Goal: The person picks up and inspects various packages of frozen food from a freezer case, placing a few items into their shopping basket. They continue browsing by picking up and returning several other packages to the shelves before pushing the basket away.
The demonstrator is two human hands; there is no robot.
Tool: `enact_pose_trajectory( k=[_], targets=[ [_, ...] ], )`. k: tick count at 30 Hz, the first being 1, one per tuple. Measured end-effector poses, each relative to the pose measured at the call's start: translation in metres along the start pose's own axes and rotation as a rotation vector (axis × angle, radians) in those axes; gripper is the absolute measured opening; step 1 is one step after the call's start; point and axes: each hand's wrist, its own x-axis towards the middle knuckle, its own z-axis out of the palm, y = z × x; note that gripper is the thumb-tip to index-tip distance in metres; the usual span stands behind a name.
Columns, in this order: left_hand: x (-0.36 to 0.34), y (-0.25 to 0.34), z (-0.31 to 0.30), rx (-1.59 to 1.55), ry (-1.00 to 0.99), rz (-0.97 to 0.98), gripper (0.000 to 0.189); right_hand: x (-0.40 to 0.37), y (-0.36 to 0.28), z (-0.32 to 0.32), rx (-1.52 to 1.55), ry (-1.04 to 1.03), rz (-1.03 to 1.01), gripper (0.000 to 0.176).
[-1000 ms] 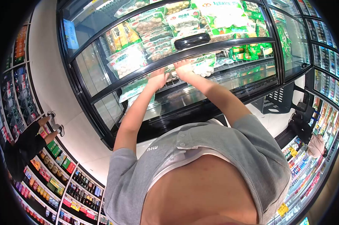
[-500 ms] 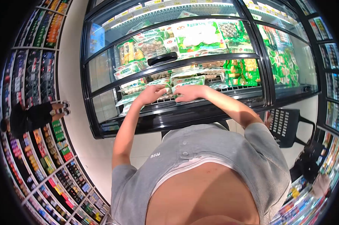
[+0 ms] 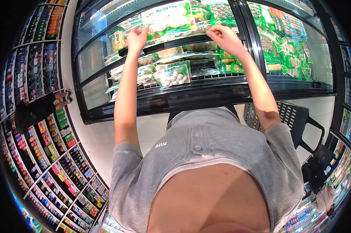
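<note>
Both arms reach forward over a black-framed freezer case (image 3: 206, 94) filled with green-and-white food packages. My left hand (image 3: 137, 39) is raised beside a large bright package (image 3: 168, 19), fingers apart, nothing held. To the right, my right hand (image 3: 224, 38) hovers near the dark rail, its fingers curled; I cannot make out anything in them. A clear package of white balls (image 3: 172, 73) lies at the front of the case, below and between my hands, and neither hand touches it.
A black shopping basket (image 3: 288, 116) stands to the right of the case. Stocked shelves (image 3: 43, 77) run along the left, where a person in dark clothes (image 3: 35, 110) is. More shelves and another person (image 3: 317, 169) are at the lower right.
Both hands have moved up and apart, away from the front packages. The package of white balls now shows fully where my hands were. The view has shifted.
</note>
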Motion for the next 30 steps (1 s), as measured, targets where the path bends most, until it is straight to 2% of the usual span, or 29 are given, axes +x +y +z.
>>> enact_pose_trajectory(
  k=[1,3,6,9,10,13,14,15,17,19,20,21,23,25,26,27,28,29,30],
  targets=[
    [0.002,0.004,0.003,0.048,-0.007,0.007,0.072,0.002,0.0,0.002,-0.038,0.001,-0.003,0.025],
    [0.009,0.008,0.006,0.148,-0.018,0.022,0.072,0.013,0.002,0.013,-0.284,0.14,-0.079,0.026],
    [0.035,-0.011,0.008,0.104,-0.123,-0.054,0.07,0.045,0.013,0.034,-0.459,0.479,-0.29,0.03],
    [0.036,-0.013,0.007,0.026,-0.159,-0.102,0.059,0.082,0.054,0.066,-0.519,0.319,-0.116,0.036],
    [0.037,-0.016,0.009,-0.022,-0.142,-0.107,0.056,0.1,0.074,0.071,-0.454,0.19,-0.082,0.043],
    [0.026,0.004,-0.005,-0.218,-0.109,-0.099,0.047,0.102,0.069,0.06,0.202,0.009,0.208,0.044],
    [0.021,0.014,-0.014,-0.298,-0.127,-0.099,0.047,0.098,0.06,0.052,0.254,-0.005,0.284,0.041],
    [0.018,0.016,-0.018,-0.379,-0.146,-0.101,0.047,0.101,0.071,0.053,0.288,0.0,0.188,0.035],
    [0.013,0.025,-0.031,-0.609,-0.277,-0.147,0.047,0.09,0.05,0.043,0.288,-0.058,0.296,0.029],
    [-0.003,0.04,-0.052,-0.711,-0.405,-0.094,0.04,0.079,0.037,0.031,0.5,-0.118,0.313,0.021],
    [-0.011,0.042,-0.057,-0.758,-0.444,-0.078,0.039,0.067,0.024,0.025,0.653,-0.078,0.317,0.016],
    [-0.019,0.043,-0.062,-0.803,-0.487,-0.059,0.037,0.046,-0.031,0.014,0.774,-0.053,0.114,0.018],
    [-0.04,0.046,-0.073,-0.892,-0.573,-0.04,0.035,0.031,-0.015,0.002,0.766,-0.117,0.1,0.019],
    [-0.063,0.049,-0.078,-0.985,-0.665,-0.043,0.034,0.007,-0.039,-0.01,0.674,-0.066,0.098,0.019],
    [-0.057,0.024,-0.076,-1.064,-0.845,-0.034,0.031,-0.005,-0.049,-0.017,0.62,-0.047,0.064,0.021],
    [-0.064,0.023,-0.077,-1.076,-0.887,-0.032,0.031,-0.016,-0.053,-0.019,0.567,-0.026,0.033,0.022],
    [-0.077,0.025,-0.081,-1.083,-0.934,-0.032,0.031,-0.025,-0.048,-0.017,0.648,0.027,0.072,0.032],
    [-0.088,0.025,-0.082,-1.083,-0.988,-0.036,0.031,-0.031,-0.047,-0.017,0.59,0.032,0.081,0.036],
    [-0.098,0.021,-0.077,-0.93,-0.909,-0.042,0.036,-0.035,-0.047,-0.018,0.533,0.04,0.093,0.04]
  ],
)
